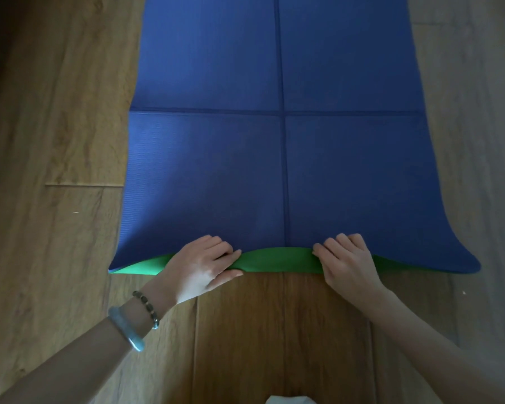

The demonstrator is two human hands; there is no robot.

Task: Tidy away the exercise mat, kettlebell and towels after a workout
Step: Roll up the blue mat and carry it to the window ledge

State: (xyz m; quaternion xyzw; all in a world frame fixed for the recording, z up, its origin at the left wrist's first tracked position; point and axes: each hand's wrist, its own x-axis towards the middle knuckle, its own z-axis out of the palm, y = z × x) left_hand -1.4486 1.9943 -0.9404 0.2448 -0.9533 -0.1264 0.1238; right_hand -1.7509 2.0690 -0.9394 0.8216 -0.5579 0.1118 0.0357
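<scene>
Exercise mat (274,156) on floor (56,141) — left hand (199,266) and right hand (347,263) side by side at near edge.

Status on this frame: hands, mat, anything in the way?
Left hand and right hand both grip near edge of exercise mat. Edge turned up, green underside showing; rest flat on floor. Nothing on visible mat.
</scene>
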